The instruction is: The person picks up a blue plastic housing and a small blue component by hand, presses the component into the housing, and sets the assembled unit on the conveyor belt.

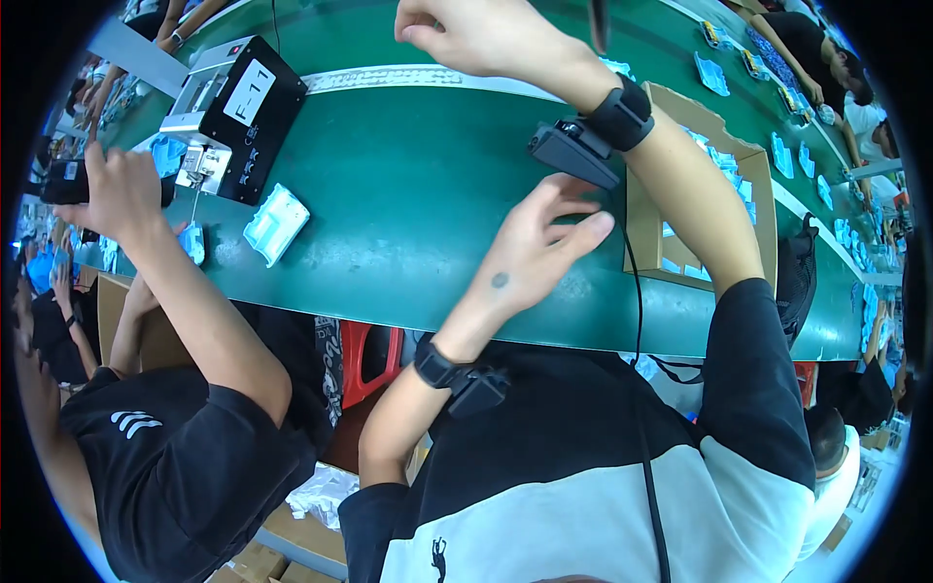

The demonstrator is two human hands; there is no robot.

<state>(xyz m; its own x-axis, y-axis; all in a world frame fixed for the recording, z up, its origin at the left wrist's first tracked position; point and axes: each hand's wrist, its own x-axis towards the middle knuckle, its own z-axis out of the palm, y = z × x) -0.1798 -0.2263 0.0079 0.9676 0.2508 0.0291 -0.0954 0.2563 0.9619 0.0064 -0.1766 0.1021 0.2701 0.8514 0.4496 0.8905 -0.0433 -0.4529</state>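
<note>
My left hand (544, 243) is raised over the green table (408, 214). Its thumb sticks out, the other fingers are loosely bent and apart, and nothing is in it. My right hand (486, 34) reaches across the table to the upper edge of view. The frame cuts off most of its fingers, so their grip is hidden; no object shows there. Both wrists wear black straps with small devices, the right one (573, 151) just above my left fingers. Beside my right forearm stands an open cardboard box (646, 243) holding several light-blue plastic parts (724, 160).
Left of centre, a light-blue plastic shell (277, 225) lies near a black bench machine (255, 117). A co-worker's hand (124, 189) is beside that machine, near a black tool. A black cable (637, 291) hangs beside my right arm. A red stool (369, 360) stands below the table edge.
</note>
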